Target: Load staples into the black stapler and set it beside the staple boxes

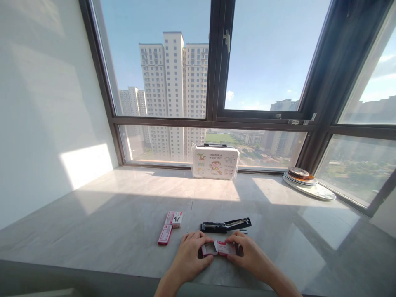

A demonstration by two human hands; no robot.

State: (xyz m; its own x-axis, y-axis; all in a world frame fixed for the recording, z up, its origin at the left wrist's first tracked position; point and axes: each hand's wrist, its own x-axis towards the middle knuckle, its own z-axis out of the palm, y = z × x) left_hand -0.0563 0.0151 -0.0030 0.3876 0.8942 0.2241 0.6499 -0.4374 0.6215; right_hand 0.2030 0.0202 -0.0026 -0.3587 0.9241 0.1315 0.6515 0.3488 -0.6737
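Note:
My left hand (191, 255) pinches the grey-white open end of a small red-and-white staple box (227, 248). On the other side, my right hand (247, 252) grips the printed end between thumb and fingers. The box is held low over the sill, and its inside cannot be made out clearly. Just beyond it lies a black stapler (213, 227) with its top swung open. Short staple strips (243, 232) rest beside the stapler, close to my right fingers.
Several small red-and-white boxes (165, 234) lie together to the left on the marble sill (123, 231). A white cartoon-printed case (215, 163) leans at the window. Stacked plates or lids (300, 177) sit in the right corner. The sill's front edge runs below my hands.

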